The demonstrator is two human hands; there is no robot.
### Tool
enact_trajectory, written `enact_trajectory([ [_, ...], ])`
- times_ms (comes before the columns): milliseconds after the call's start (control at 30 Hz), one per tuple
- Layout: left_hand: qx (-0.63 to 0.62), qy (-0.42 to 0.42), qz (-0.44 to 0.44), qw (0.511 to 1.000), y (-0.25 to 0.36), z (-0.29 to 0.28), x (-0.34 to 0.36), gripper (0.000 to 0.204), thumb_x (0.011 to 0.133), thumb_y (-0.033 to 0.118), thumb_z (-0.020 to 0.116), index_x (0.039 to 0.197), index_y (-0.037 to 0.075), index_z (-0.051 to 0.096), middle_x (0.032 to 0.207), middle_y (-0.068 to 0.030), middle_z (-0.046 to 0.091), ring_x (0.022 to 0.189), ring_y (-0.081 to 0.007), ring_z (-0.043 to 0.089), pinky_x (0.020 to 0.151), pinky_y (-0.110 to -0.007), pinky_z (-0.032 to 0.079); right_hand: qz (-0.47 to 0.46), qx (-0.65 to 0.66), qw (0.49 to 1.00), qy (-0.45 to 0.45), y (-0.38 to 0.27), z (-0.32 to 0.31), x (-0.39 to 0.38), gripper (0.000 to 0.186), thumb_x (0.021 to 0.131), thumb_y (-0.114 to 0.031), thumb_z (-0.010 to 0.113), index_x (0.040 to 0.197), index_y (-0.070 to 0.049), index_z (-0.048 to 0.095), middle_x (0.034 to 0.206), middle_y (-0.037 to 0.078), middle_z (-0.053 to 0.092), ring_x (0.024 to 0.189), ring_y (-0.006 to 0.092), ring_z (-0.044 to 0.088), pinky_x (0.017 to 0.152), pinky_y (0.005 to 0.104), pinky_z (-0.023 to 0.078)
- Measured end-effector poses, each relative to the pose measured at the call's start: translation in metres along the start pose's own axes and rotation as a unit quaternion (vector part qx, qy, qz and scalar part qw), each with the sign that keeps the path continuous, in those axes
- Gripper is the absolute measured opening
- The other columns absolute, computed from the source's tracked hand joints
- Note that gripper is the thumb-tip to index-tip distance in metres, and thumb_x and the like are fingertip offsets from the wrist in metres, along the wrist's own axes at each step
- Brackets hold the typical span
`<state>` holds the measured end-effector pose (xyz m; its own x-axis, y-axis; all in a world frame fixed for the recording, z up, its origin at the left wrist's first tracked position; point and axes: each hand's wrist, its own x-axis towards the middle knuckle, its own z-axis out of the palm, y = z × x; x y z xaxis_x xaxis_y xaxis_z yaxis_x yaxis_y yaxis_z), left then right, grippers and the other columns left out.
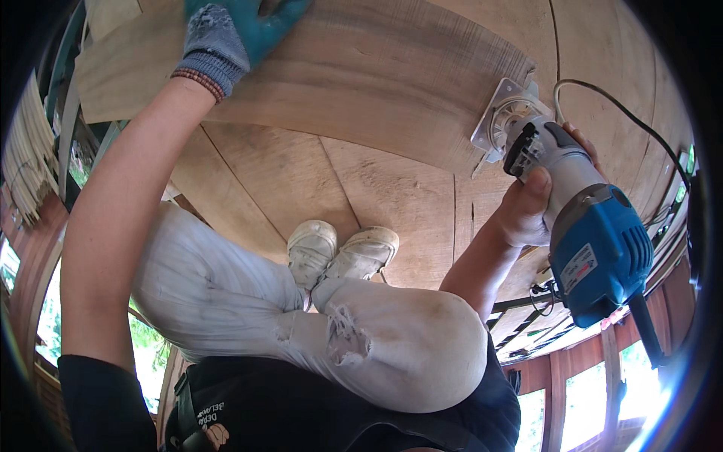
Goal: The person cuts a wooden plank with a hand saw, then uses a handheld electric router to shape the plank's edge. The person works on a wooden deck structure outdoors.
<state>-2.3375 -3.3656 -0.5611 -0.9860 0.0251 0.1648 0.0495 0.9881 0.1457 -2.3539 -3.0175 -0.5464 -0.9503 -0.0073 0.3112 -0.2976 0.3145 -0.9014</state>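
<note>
My left hand point(230, 38), in a grey and teal work glove, lies on a wide, thin wooden board point(346, 94) with the thumb spread from the other fingers. Part of its fingers is cut off by the upper edge. My bare right hand point(529, 205) is wrapped round the silver body of a blue trim router point(599, 245). The router tilts, and its square clear base point(489, 120) meets the right end of the board. Its bit is hidden.
Under the board runs a plank floor point(407, 196) with dark seams and sawdust. A black cord point(625, 98) loops on the right. My shoes point(339, 248) and bent knees in pale trousers are close below the board. Thin wood strips point(30, 151) stand at the left.
</note>
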Motion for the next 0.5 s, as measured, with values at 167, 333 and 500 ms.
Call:
enact_trajectory([
  [167,0.005,0.014,0.008,1.000,-0.003,0.001,-0.003,0.027,0.084,0.030,0.076,0.077,0.010,0.058,0.075,-0.0108,0.058,0.077,-0.0349,0.058,0.077,-0.047,0.041,0.002,0.019,1.000,0.007,0.002,0.007,0.009,0.078,0.081,-0.050,0.085,0.126,0.004,0.051,0.119,0.017,0.064,0.109,0.0274,0.066,0.096,0.0383,0.055],
  [333,0.011,0.007,0.009,1.000,-0.007,0.001,-0.002,0.027,0.083,0.031,0.076,0.085,0.009,0.060,0.078,-0.0122,0.059,0.080,-0.0360,0.058,0.080,-0.047,0.042,-0.020,0.038,0.999,0.021,0.004,0.012,0.021,0.076,0.081,-0.047,0.086,0.127,0.004,0.052,0.119,0.017,0.064,0.109,0.0272,0.066,0.096,0.0381,0.055],
  [500,-0.001,0.008,0.014,1.000,-0.006,0.000,0.000,0.027,0.083,0.030,0.076,0.087,0.008,0.060,0.078,-0.0117,0.059,0.081,-0.0356,0.058,0.083,-0.047,0.042,-0.025,0.037,0.999,0.021,0.006,0.017,0.028,0.073,0.081,-0.045,0.086,0.125,0.004,0.054,0.117,0.017,0.065,0.106,0.0267,0.067,0.094,0.0369,0.056],
])
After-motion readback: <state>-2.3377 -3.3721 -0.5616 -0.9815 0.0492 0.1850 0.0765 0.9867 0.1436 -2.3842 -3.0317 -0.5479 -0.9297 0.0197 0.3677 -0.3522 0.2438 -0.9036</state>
